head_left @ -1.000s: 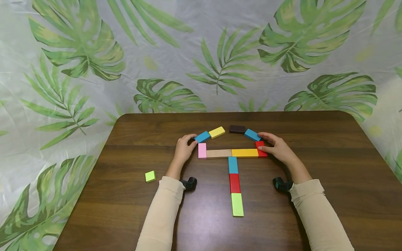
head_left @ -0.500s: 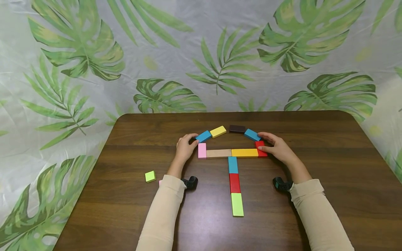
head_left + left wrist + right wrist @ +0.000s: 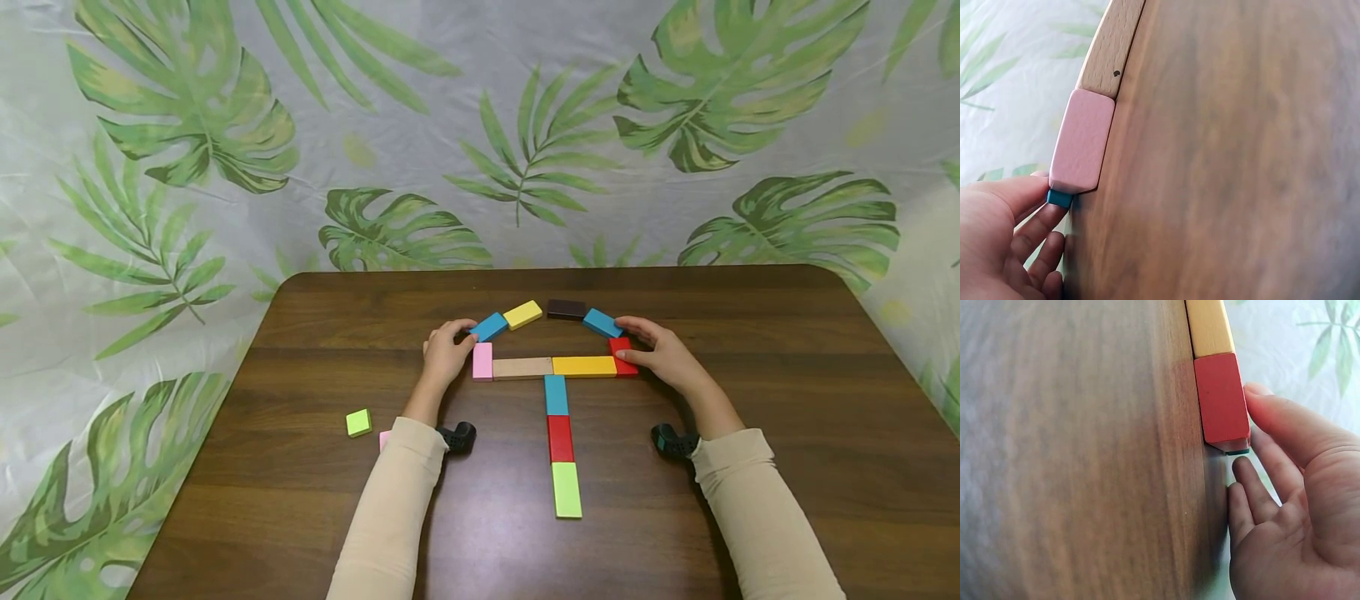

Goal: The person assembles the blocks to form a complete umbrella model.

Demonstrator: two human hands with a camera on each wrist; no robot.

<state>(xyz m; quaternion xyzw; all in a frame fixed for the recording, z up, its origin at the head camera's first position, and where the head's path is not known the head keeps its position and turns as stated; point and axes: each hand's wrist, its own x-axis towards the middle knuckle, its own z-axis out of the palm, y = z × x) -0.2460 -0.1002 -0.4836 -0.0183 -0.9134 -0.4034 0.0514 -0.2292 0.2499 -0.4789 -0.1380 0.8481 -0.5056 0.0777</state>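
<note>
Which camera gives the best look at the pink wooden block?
The left wrist view: the pink wooden block fills the frame, sharp, beside the left hand. The head view shows it small, ending the flat row. The right wrist view does not show it.

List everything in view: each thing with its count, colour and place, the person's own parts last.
blue blocks: 3; two angled at the arch's ends, one topping the stem.
yellow block: 1, arch, left of the gap.
dark brown block: 1, arch, right of the gap.
pink block: 1, bar's left end.
tan block: 1, bar, beside the pink.
orange block: 1, bar, right half.
red blocks: 2; bar's right end, mid-stem.
green blocks: 2; stem's foot, small loose one at left.
table: 1, dark wood.
backdrop: leaf-print sheet behind.
left hand: touches left blue block.
right hand: touches end red block.
</note>
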